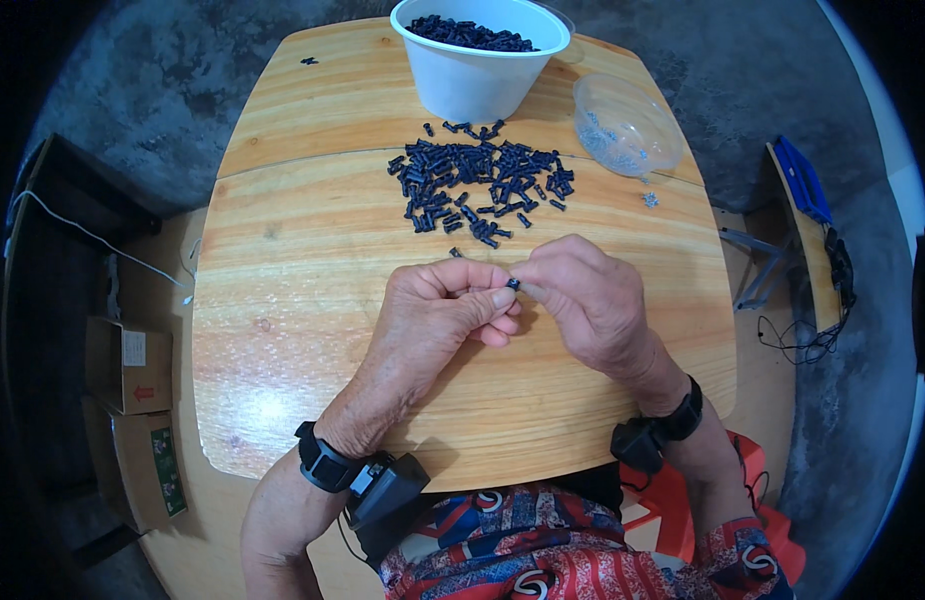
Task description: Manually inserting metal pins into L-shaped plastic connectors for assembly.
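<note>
Both hands meet over the wooden table (282, 330): left hand (437, 310) and right hand (582, 295) pinch one small black plastic piece (512, 284) between their fingertips; beyond lie a pile of black pieces (477, 185), a white bowl (479, 75), a clear bowl (624, 125)

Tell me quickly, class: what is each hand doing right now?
Left hand: closed, pinching a small black part at its fingertips.
Right hand: closed, fingertips pinching the same small black part.
</note>
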The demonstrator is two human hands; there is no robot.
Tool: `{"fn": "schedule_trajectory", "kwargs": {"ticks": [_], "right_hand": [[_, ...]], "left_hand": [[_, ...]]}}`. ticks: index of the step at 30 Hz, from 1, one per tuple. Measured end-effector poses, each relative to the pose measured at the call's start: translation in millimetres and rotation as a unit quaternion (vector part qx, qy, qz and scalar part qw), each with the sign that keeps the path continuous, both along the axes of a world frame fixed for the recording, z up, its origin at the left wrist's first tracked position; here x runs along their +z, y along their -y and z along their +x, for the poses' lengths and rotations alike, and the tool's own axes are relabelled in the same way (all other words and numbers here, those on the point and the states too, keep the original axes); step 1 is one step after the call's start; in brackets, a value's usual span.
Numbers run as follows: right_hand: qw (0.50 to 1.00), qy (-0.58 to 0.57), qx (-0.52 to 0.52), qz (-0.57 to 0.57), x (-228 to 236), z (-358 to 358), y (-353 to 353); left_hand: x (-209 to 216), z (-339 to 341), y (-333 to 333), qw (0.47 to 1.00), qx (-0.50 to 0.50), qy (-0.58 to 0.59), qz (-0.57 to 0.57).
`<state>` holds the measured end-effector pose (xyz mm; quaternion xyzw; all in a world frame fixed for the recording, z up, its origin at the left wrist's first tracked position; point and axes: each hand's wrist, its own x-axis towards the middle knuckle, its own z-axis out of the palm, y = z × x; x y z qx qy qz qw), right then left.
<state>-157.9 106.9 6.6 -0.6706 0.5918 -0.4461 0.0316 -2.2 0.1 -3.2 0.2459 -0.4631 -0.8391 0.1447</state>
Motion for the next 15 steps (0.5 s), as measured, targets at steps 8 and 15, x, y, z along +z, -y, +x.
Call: {"fn": "schedule_trajectory", "kwargs": {"ticks": [8, 15], "right_hand": [[0.998, -0.063, 0.010, -0.028, -2.2, 0.1, 0.3], [0.994, -0.101, 0.007, -0.036, -3.4, 2.5, 1.8]], "left_hand": [[-2.3, 0.0, -0.8, 1.000, 0.000, -0.002, -0.008], [-1.9, -1.3, -2.1, 0.998, 0.019, 0.012, -0.054]]}}
